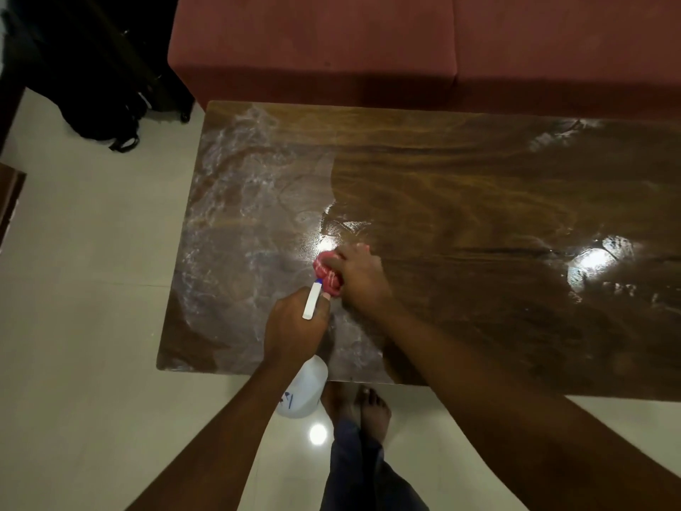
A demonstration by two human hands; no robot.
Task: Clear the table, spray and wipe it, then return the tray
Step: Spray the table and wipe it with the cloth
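Note:
A glossy brown wooden table (479, 186) fills the middle of the view, its left part filmed with whitish wet streaks. My right hand (359, 276) grips a bunched red cloth (327, 271) and presses it on the tabletop near the front left. My left hand (294, 326) holds a white spray bottle (304, 390) by its neck, close beside the cloth, with the white trigger head (311, 300) pointing toward the cloth. The bottle's body hangs below my hand over the table's front edge. No tray is in view.
A red sofa (368, 49) stands directly behind the table. A black bag (99, 86) sits on the pale tiled floor (92, 326) at the back left. My bare feet (363, 407) are at the table's front edge.

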